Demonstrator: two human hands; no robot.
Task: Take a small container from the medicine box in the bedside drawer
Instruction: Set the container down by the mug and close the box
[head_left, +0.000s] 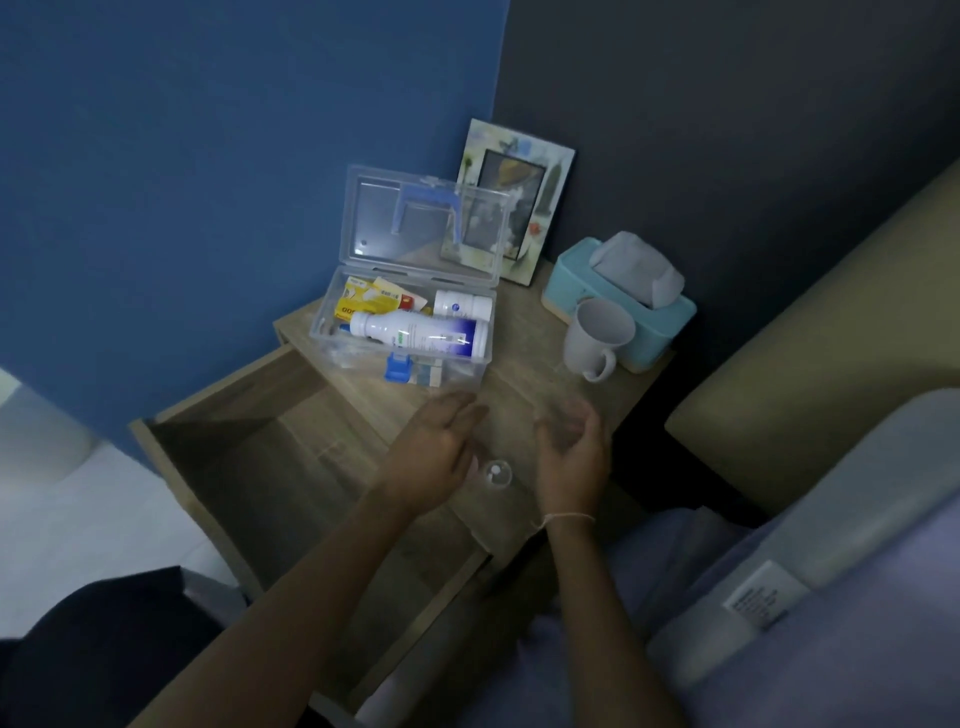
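The clear plastic medicine box (457, 376) stands on the bedside table top with its lid (421, 223) tilted open. Inside lie a white bottle with a blue label (415, 332), a smaller white bottle (462, 305) and yellow packets (363, 304). A small clear round container (497, 474) rests on the table's front part, between my hands. My left hand (436, 457) hovers just left of it, fingers apart and empty. My right hand (571, 452) is just right of it, fingers loosely curled and blurred, holding nothing.
The wooden drawer (249, 467) is pulled out to the left and looks empty. A white mug (597, 338), a teal tissue box (623, 291) and a picture frame (519, 202) stand at the back of the table. A bed (831, 519) lies at the right.
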